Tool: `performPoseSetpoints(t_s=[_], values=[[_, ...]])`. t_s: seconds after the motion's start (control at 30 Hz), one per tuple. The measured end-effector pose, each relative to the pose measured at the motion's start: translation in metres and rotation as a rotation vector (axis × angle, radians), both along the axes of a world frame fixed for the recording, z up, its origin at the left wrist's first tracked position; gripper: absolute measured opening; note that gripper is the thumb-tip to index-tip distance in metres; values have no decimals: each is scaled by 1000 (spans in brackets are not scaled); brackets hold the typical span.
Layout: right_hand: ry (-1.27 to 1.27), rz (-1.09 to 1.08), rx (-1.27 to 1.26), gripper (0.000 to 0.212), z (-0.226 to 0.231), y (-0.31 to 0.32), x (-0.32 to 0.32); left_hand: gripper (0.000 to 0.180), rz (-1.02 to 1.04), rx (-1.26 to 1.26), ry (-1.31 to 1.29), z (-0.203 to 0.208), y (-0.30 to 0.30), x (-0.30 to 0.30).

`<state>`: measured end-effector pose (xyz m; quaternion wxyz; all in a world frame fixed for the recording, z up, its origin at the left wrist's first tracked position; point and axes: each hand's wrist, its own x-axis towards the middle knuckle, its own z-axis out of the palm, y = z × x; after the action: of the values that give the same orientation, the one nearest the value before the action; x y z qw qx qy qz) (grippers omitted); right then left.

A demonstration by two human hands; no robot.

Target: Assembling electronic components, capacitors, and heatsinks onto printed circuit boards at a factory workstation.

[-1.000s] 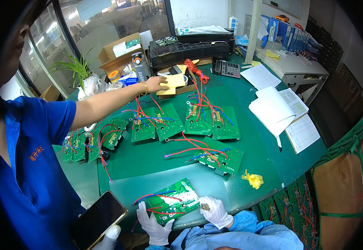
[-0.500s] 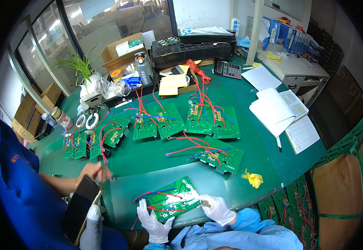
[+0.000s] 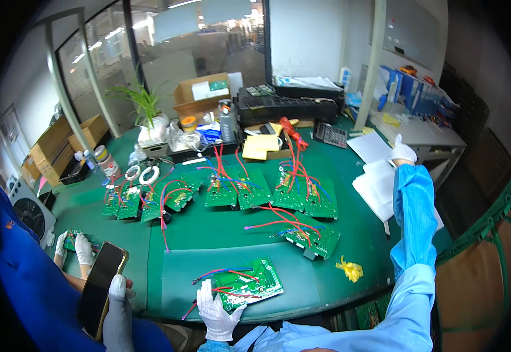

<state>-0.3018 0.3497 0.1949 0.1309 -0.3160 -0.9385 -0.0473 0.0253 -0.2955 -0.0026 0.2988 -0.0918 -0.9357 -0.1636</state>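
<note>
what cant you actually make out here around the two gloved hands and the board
- Head view: the left hand covers the near corner of the green circuit board, hiding what is under it.
- The right hand is at the open notebook; the blue sleeve blocks its right pages, and whether the fingers grip anything is too small to tell.
- Board parts are too small to identify.
- A co-worker's phone faces away; its screen is hidden.

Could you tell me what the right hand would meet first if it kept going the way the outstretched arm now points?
Most likely the loose white papers on the green table: the right hand is already at their edge, though its height above them is unclear.
</note>
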Motion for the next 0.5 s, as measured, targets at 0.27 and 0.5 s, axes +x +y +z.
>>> performPoseSetpoints(t_s=[0.27,0.5], values=[[-20,91,-142,57,-25,-21,-32,74,51,72,17,17,-20,22],[-29,239,-120,54,-22,8,-9,67,-67,145,85,24,-9,14]])
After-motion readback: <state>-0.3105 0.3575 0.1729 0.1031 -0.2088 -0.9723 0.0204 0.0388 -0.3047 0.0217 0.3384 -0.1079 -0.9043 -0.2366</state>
